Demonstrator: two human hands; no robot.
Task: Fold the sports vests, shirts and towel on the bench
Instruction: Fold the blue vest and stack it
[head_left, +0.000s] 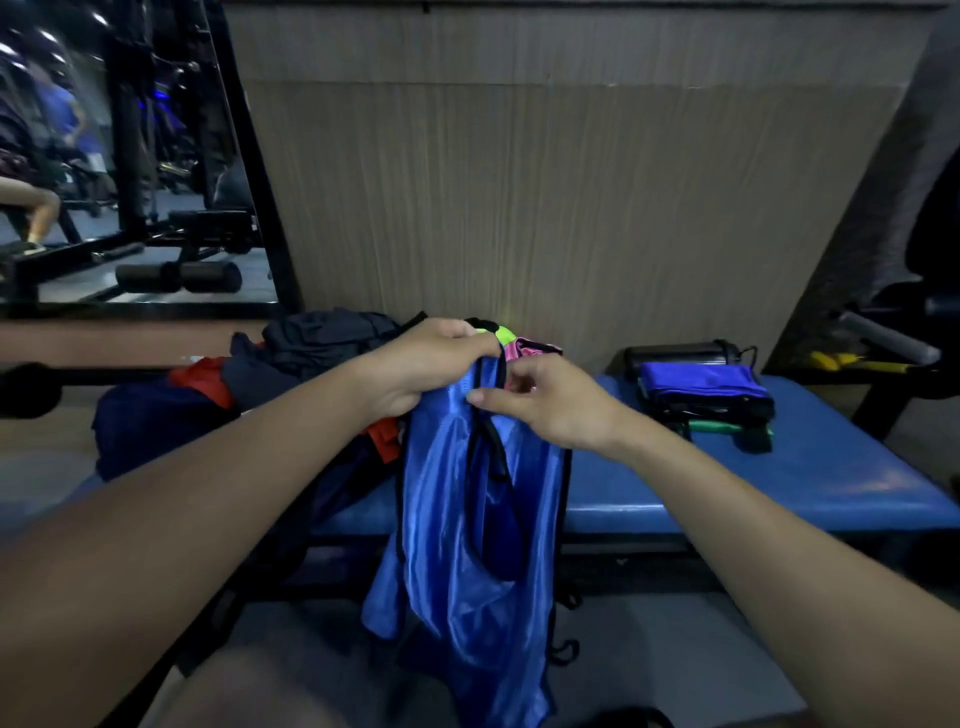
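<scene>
Our left hand (431, 358) gripped the blue vest (467, 519) by its strap, letting it hang straight off the worktop (779, 467); our right hand (550, 400) pinched the black trim.

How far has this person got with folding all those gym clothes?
A few pieces look done: a small folded stack sits on the blue bench to the right. In hand is a shiny blue vest, hanging from the left hand while the right hand pinches its strap. The unfolded pile on the left remains.
</scene>
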